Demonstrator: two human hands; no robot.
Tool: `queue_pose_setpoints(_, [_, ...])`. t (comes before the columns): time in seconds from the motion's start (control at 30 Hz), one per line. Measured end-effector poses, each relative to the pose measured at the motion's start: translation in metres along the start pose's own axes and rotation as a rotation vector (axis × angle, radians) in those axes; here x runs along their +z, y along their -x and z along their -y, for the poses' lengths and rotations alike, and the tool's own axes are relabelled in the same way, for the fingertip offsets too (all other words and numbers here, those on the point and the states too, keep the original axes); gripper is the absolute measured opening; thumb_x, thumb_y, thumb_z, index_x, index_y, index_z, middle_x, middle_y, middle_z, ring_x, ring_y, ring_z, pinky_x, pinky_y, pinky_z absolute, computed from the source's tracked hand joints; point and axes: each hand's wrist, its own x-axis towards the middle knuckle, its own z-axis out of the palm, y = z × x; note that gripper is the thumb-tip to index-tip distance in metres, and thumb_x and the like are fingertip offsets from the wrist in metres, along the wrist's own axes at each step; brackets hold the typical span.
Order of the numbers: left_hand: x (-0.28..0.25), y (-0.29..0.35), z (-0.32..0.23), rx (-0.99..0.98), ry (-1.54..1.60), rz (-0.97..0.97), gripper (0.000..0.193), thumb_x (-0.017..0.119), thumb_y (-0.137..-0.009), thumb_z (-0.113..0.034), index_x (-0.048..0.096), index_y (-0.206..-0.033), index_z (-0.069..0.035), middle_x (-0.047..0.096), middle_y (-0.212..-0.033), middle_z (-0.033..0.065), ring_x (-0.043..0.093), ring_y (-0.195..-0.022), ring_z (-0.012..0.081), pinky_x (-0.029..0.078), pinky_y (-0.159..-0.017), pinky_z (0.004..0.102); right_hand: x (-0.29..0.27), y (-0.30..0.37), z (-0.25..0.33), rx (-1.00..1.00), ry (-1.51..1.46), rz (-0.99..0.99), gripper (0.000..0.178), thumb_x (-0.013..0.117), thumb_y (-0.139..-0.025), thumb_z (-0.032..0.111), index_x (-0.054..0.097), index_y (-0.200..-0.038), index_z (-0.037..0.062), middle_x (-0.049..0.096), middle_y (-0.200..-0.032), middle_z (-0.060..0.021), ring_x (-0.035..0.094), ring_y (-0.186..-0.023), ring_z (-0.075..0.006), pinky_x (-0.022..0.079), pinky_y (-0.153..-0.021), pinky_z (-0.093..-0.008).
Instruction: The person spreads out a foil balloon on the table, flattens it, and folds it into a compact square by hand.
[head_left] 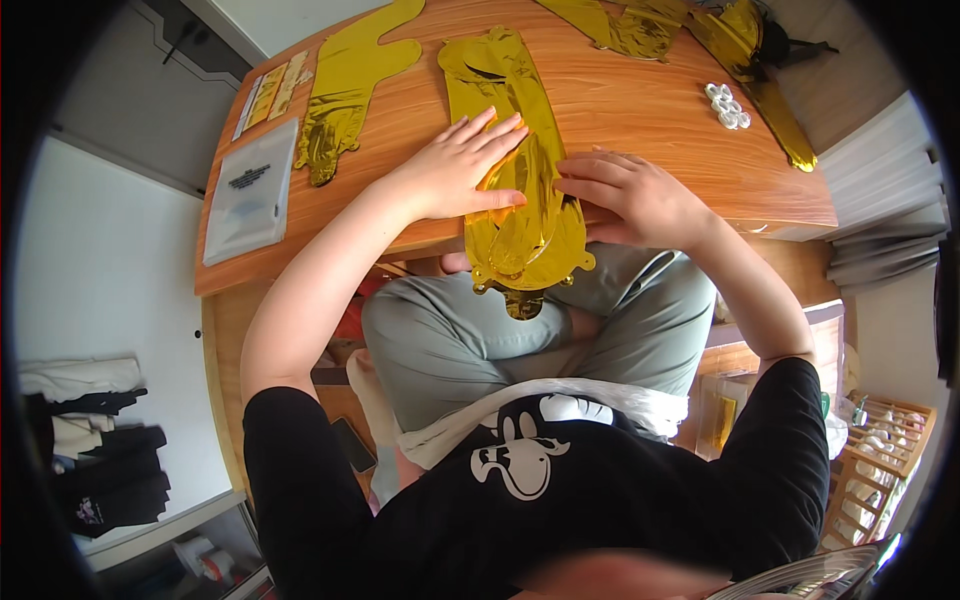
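A flat, uninflated gold foil balloon (534, 110) lies lengthwise before me on the wooden table (610, 110). Its near end, with small round tabs, hangs past the table's front edge above my lap. My left hand (458, 172) rests flat on the foil's left side, fingers spread and thumb pointing across it. At the right edge of the same balloon, my right hand (645, 195) touches the foil with its fingertips, fingers stretched leftward and slightly bent. The right thumb is low and partly in shadow. Creases and bright reflections run along the foil between both hands.
Another flat gold foil balloon (345, 90) lies to the left, near a clear plastic bag (250, 195) and printed cards (268, 95). More gold foil (645, 30) spreads along the far right. Small white rolls (727, 106) sit at the right. My crossed legs (450, 320) are below the edge.
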Motion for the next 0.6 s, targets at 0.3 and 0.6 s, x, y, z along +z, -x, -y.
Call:
queue_pose_setpoints(0.3, [0.003, -0.001, 0.004, 0.021, 0.031, -0.006, 0.099, 0.04, -0.096, -0.079, 0.015, -0.167, -0.014, 0.015, -0.173, 0.0127, 0.01, -0.159, 0.0372, 0.012, -0.129, 0.0492, 0.024, -0.015, 0.012, -0.149, 0.068, -0.088, 0.054, 0.071, -0.083, 0.009, 0.063, -0.136, 0.0036, 0.063, -0.139, -0.0151, 0.062, -0.128, -0.0339, 0.053, -0.107, -0.0424])
queue_pose_setpoints(0.6, [-0.015, 0.016, 0.019, 0.031, 1.216, -0.359, 0.103, 0.038, -0.096, -0.08, 0.022, -0.164, -0.004, 0.023, -0.171, 0.0131, 0.013, -0.16, 0.0293, 0.01, -0.129, 0.0435, 0.021, -0.011, 0.014, -0.152, 0.028, -0.06, 0.05, 0.065, -0.085, 0.008, 0.064, -0.135, 0.0032, 0.064, -0.139, -0.0157, 0.061, -0.13, -0.0346, 0.053, -0.107, -0.0438])
